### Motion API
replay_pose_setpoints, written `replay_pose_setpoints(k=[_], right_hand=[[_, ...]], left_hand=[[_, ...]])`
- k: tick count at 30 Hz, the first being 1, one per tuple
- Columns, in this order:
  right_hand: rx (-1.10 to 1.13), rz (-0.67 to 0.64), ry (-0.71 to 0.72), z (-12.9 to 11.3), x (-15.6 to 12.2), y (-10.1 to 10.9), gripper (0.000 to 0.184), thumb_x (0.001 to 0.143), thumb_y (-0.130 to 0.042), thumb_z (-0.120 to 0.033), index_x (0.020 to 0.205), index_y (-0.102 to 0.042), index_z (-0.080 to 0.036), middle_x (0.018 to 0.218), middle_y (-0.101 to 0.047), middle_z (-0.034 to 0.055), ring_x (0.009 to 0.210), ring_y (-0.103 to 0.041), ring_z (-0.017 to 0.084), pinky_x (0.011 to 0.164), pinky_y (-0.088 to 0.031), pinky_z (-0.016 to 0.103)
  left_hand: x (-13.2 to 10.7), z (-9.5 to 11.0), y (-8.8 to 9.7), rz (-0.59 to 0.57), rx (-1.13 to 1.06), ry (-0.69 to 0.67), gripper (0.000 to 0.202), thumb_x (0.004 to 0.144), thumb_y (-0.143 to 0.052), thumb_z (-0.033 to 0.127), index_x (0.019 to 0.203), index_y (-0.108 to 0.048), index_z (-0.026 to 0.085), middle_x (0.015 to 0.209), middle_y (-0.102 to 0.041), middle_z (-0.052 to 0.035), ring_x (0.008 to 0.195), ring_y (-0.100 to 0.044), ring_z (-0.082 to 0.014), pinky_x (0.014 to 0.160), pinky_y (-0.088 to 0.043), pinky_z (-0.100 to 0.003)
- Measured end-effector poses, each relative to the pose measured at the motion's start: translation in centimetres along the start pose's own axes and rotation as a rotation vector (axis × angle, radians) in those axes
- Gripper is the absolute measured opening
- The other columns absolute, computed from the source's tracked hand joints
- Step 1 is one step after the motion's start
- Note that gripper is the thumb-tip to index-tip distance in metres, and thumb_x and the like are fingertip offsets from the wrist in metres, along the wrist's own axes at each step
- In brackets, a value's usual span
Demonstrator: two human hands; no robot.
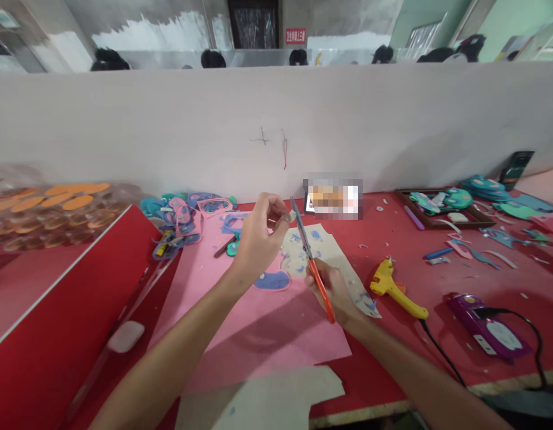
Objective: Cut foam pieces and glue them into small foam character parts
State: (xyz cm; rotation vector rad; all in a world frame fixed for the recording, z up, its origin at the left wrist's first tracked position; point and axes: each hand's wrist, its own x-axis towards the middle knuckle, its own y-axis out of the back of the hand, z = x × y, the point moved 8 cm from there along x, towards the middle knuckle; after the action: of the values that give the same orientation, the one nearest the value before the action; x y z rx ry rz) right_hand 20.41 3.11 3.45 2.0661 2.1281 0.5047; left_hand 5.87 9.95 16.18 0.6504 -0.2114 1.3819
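My left hand [264, 230] is raised over the pink felt sheet [240, 334], its thumb and fingertips pinched on a small pale scrap [292, 215]. Scissors [319, 280] with orange handles are gripped in my right hand [332, 289], blades pointing up and away. The blade tips stand just right of the pale scrap; whether they touch it I cannot tell. Below the hands lies a blue bean-shaped felt piece [273, 280] with a pink edge. Beside it is a cream sheet [316, 242] with blue smears. A teal round piece [232, 248] is partly behind my left wrist.
At right lie a yellow glue gun [395, 289] with a cord, a purple device [487, 328] and a brown tray [464, 222] of felt pieces. Felt cut-outs [182, 215] pile up at left, beside a red board [74, 298]. A white partition [169, 125] stands behind.
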Motion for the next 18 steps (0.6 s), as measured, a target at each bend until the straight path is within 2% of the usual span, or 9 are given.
replay_pose_setpoints(k=[6,18], right_hand=[[-0.002,-0.009,-0.002,-0.13,0.06,-0.06,0.044,0.088,-0.055,-0.062,0.074,-0.041,-0.024,0.067,-0.041,-0.0031,0.063,-0.035,0.014,0.056,-0.028,0.029],[-0.03,0.014,-0.018,0.24,0.13,0.13,0.045,0.086,-0.061,-0.061,0.072,-0.042,-0.023,0.063,-0.038,-0.0045,0.059,-0.033,0.013,0.054,-0.027,0.028]], left_hand=[[0.08,0.1,0.32,0.008,0.002,-0.012,0.014,0.091,-0.054,0.011,0.097,-0.05,0.023,0.086,-0.062,0.0009,0.075,-0.062,-0.0117,0.07,-0.051,-0.029],[0.3,-0.39,0.78,0.05,0.024,-0.016,0.013,0.091,-0.056,0.013,0.1,-0.052,0.023,0.089,-0.063,-0.0004,0.077,-0.063,-0.0121,0.069,-0.051,-0.026]])
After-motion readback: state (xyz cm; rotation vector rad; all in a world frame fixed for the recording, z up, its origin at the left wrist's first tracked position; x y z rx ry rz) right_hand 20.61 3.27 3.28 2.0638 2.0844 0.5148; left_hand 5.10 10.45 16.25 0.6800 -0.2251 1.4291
